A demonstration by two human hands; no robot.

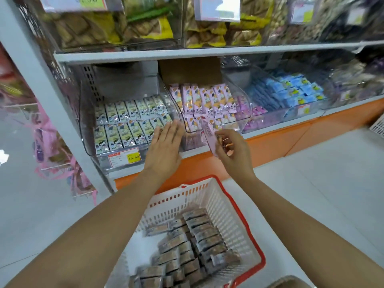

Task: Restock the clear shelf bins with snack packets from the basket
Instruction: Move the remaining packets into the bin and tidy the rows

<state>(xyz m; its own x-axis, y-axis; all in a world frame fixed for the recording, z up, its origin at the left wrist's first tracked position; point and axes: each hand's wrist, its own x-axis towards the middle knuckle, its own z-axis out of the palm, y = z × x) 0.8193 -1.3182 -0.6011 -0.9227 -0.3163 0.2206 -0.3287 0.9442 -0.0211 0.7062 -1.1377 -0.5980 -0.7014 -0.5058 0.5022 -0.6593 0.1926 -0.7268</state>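
The right hand (230,151) pinches a pink packet (208,136) at its lower end, fingers curled around it. The packet's long axis tilts up toward the pink-packet bin (242,115), just above and behind it. The left hand (166,148) is flat, fingers straight, near the bin fronts; whether it touches them is unclear. Brown packets (197,235) remain in the basket (226,213) below.

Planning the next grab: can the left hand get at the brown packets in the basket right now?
Probably yes. The left hand is open and holds nothing, and the brown packets lie uncovered in the open-topped basket below it.
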